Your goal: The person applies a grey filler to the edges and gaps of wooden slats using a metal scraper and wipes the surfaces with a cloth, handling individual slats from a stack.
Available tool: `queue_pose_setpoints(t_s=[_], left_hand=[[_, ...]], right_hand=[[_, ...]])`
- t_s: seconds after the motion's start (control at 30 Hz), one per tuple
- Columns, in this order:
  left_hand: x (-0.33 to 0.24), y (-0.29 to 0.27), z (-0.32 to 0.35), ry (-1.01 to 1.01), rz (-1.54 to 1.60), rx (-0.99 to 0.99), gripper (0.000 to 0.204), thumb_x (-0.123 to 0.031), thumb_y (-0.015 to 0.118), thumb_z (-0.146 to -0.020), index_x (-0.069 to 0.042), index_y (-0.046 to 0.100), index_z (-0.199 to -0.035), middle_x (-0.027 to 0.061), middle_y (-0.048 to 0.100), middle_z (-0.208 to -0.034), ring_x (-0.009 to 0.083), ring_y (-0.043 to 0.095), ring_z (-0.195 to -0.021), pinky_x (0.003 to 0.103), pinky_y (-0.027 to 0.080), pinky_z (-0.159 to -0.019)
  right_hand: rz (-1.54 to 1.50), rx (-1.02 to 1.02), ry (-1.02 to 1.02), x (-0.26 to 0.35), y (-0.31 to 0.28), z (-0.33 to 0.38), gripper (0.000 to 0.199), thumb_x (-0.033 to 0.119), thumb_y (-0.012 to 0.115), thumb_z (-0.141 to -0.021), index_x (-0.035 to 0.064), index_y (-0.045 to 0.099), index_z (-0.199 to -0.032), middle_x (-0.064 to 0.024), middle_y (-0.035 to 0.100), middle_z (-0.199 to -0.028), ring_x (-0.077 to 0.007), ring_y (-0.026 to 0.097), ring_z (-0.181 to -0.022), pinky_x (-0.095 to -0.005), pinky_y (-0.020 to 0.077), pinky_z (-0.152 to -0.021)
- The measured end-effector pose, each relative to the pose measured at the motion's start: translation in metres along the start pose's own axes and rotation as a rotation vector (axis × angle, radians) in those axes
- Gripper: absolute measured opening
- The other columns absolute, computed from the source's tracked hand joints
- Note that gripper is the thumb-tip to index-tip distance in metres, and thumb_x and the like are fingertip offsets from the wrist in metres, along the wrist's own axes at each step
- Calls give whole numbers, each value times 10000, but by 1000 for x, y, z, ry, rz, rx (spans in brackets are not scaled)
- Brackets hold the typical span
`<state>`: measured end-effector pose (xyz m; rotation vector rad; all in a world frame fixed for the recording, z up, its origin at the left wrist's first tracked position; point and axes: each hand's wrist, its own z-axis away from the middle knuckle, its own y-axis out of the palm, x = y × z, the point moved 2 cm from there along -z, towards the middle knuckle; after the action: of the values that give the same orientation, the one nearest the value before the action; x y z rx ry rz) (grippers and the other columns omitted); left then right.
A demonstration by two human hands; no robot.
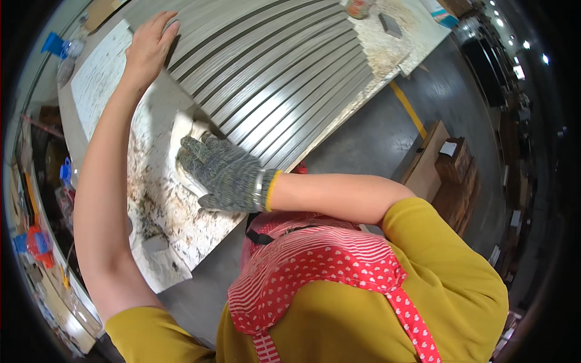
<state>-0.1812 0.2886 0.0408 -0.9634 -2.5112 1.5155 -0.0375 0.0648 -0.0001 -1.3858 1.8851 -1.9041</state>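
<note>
The gloved fingers [192,152] of the right hand [227,174] are partly bent around a white cloth [184,127] and have hold of it, the thumb standing a little apart on the near side. The cloth lies bunched beside the left ends of some grey strips [266,115] (a row of them, with dark gaps between), which slant toward the far right. Farther off to the left, the bare left hand [149,48] is loosely curled at the end of the far strips; I cannot tell whether it grips anything. Underneath is a white counter [206,233], stained dark around the glove. At the far right of the counter sit a jar [358,8] and a small grey block [390,25]. Beyond its right edge, a yellow line [408,109] crosses the floor [363,130] near a cardboard box [454,160].
</note>
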Motion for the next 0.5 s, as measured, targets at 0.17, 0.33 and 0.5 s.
queue_pose_setpoints(t_s=[0.17, 0.33, 0.5], left_hand=[[-29, -107, 70, -154, 414, 96, 355, -259, 519, -959, -64, 554, -1254, 105, 578, -1220, 196, 524, -1130, 313, 401, -944], [-69, -181, 114, -391, 509, 128, 353, -270, 531, -944, -36, 573, -1205, 96, 609, -1143, 241, 558, -1048, 340, 440, -897], [-69, -167, 152, -413, 468, 102, 328, -140, 516, -941, -27, 567, -1245, 53, 585, -1214, 150, 547, -1056, 273, 412, -923]], right_hand=[[-30, -162, -219, 39, -51, -9, 325, 176, 650, -783, 55, 608, -1082, -137, 575, -1065, -311, 554, -988, -413, 459, -823], [-214, 132, -329, 77, 38, -43, 302, 236, 616, -821, 65, 627, -1068, -120, 606, -983, -329, 582, -893, -422, 472, -787], [-57, 82, -365, 81, 152, -63, 402, 309, 570, -777, -5, 609, -1026, -180, 616, -976, -326, 602, -915, -449, 476, -784]])
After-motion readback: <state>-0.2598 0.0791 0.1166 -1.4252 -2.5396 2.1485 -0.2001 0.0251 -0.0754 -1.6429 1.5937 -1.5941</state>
